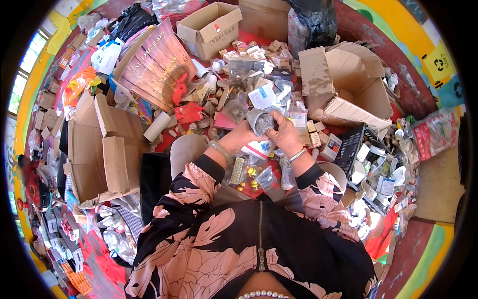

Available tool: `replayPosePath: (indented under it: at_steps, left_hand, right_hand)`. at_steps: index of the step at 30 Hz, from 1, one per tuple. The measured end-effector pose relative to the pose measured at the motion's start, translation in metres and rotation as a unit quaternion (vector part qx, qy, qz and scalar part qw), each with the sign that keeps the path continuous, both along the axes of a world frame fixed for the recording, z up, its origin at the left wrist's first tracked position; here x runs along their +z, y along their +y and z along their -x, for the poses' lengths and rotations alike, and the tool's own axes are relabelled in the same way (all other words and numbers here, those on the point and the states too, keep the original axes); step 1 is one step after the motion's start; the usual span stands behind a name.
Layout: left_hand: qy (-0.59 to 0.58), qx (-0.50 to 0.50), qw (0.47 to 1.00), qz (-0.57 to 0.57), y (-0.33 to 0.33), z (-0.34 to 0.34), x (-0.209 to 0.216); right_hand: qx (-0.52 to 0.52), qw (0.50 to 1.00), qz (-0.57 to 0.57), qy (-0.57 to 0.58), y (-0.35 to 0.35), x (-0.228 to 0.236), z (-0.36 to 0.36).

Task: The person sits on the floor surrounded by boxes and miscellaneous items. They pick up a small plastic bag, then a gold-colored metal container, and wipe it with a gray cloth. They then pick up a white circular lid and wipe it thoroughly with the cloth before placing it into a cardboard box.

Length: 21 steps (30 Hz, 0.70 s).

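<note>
In front of me, both hands grip a small grey cup-shaped object whose rim faces up; its exact kind I cannot make out. My left hand closes on its left side, and my right hand wraps the right side with the thumb near the rim. Just beyond lies a white box with printed label among clear plastic packaging. Below my wrists are a beige remote control, several small yellow pieces and a clear plastic cup.
An open cardboard box stands at the left, another at the right, a smaller one at the back. A printed wood-pattern bag or box leans at back left. A black crate borders mixed scrap at right.
</note>
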<state>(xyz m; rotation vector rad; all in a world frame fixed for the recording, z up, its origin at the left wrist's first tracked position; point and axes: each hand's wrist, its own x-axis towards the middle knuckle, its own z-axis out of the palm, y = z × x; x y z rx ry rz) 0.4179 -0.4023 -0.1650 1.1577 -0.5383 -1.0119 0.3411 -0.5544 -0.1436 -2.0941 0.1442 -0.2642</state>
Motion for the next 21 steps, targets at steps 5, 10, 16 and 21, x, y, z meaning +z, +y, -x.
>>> replayPosePath:
  at_steps: [5,10,16,21]
  left_hand:
    - [-0.051,-0.051,0.997,0.004,0.0,0.003,0.005]
    - [-0.136,-0.034,0.99,-0.018,-0.002,0.003,-0.008]
    - [-0.084,-0.045,0.994,-0.049,-0.004,0.005,0.005]
    - [-0.039,-0.053,0.996,-0.054,-0.003,0.003,0.001]
  right_hand:
    - [-0.023,0.995,0.07,-0.063,0.001,0.002,0.004]
    - [-0.053,0.954,0.266,-0.126,-0.005,0.005,0.002]
    - [-0.109,0.94,0.309,-0.099,-0.008,0.005,-0.001]
    - [-0.189,0.951,0.235,-0.067,-0.014,0.005,-0.007]
